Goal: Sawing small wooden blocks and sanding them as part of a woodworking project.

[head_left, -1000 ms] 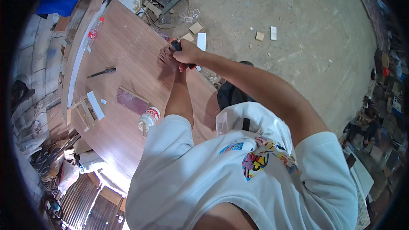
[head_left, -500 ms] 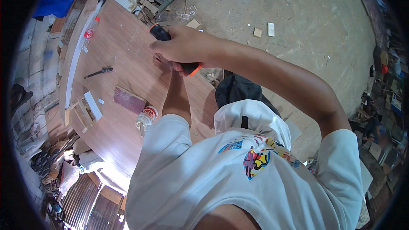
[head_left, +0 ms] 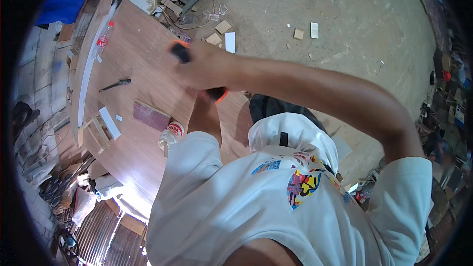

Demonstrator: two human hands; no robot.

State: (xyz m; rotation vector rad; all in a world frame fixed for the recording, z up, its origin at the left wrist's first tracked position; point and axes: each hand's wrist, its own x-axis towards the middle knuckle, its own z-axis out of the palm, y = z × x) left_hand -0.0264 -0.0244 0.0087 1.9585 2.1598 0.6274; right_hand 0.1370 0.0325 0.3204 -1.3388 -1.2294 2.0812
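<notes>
My right hand (head_left: 209, 65) is wrapped round a black tool handle with orange edges (head_left: 181, 51). The handle's lower end comes out below my palm. Motion smears both hand and tool, and the tool's working part cannot be seen. My left forearm (head_left: 206, 117) reaches up to the same spot over the wood-grain table (head_left: 148, 44). Behind the right hand and the tool, the left fingers are hidden. Beside my left sleeve stand a clear jar with a red and white label (head_left: 171, 134) and a reddish-brown wooden block (head_left: 151, 114).
On the table's left part lie a dark slim tool (head_left: 115, 85), a white strip (head_left: 109, 122) and a small wooden frame (head_left: 97, 131). A red-capped clear bottle (head_left: 104, 37) lies at the far left edge. Wood offcuts (head_left: 223, 26) are scattered on the concrete floor (head_left: 345, 24).
My right hand and the tool have shifted slightly down and blurred, and my right elbow has swung outward to the right. The left fingers, partly seen before, are now hidden.
</notes>
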